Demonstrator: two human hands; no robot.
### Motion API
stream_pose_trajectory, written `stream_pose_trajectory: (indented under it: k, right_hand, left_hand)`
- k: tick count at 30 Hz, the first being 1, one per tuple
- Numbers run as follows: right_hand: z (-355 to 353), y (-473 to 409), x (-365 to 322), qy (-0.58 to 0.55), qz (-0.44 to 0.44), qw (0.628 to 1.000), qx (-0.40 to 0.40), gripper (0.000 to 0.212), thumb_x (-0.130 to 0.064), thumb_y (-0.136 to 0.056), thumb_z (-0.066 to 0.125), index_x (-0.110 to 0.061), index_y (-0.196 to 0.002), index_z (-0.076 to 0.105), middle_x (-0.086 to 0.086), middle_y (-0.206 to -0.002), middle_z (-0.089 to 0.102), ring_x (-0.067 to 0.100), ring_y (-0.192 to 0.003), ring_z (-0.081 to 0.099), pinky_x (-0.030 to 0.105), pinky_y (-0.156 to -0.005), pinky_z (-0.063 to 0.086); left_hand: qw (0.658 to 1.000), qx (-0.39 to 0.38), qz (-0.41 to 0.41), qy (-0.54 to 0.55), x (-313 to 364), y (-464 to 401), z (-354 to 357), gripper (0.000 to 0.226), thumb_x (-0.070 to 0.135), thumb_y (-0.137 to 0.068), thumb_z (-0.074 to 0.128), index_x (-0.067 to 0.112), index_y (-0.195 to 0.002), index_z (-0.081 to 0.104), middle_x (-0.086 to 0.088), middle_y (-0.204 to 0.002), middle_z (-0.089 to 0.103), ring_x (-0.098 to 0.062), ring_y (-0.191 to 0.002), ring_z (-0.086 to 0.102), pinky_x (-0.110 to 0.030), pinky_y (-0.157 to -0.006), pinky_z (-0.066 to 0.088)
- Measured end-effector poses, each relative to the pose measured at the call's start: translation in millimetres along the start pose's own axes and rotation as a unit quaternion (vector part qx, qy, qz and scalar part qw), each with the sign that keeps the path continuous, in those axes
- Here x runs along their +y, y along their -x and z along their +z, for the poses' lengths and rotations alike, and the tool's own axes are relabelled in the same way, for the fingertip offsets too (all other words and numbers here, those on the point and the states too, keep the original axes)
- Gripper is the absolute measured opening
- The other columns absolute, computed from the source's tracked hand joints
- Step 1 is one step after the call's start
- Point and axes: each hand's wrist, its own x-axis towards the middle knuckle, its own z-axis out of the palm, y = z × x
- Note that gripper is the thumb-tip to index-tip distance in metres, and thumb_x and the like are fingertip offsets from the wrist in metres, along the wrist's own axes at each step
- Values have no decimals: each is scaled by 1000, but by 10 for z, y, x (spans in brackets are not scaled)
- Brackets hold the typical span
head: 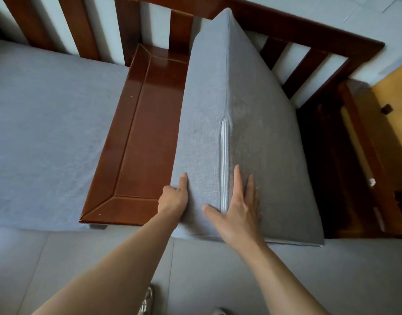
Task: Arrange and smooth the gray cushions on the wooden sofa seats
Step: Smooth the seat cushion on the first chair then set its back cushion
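Single head-mounted wide-angle view looks steeply down, close above the wooden sofa seat (pixel 140 137), floor along the lower frame.

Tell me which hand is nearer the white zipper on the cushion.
Right. The right hand lies flat across the white zipper, thumb one side, fingers the other. The left hand rests at the gray cushion's left edge, apart from it.
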Motion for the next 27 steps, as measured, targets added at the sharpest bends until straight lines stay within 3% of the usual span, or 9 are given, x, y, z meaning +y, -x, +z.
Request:
stream_pose_trajectory:
  k: [5,11,19,27]
  right_hand:
    - [-42,-1,18,-14,-7,1000,13,107,-42,-78,68,-43,-147,-13,-5,-159,-14,19,-146,-9,53,-116,9]
    - [-299,40,62,-32,-23,999,20,102,-41,-79,66,-43,-148,-9,-3,-159,-12,20,-146,-6,53,-116,11]
    - [-1234,52,416,-107,-39,993,30,98,-40,-81,65,-46,-148,-6,-4,-160,-4,17,-147,-1,50,-117,14]
    - [-2112,51,1026,-137,-67,988,29,97,-41,-81,66,-34,-152,0,-4,-159,10,18,-145,13,38,-116,20]
  left_hand:
    - [998,58,-30,-13,100,22,126,87,72,-87,29,2,-137,41,-21,-136,48,-39,-120,49,-48,-102,38]
    - [995,100,-17,-25,270,227,226,87,72,-87,30,1,-136,41,-22,-134,49,-40,-120,49,-47,-100,40]
    - [987,148,47,-51,846,950,655,84,71,-85,37,2,-133,39,-21,-132,49,-40,-116,51,-49,-99,41]
    - [972,192,110,-84,1195,1720,1353,82,69,-86,41,1,-132,38,-20,-135,45,-38,-122,46,-46,-99,37]
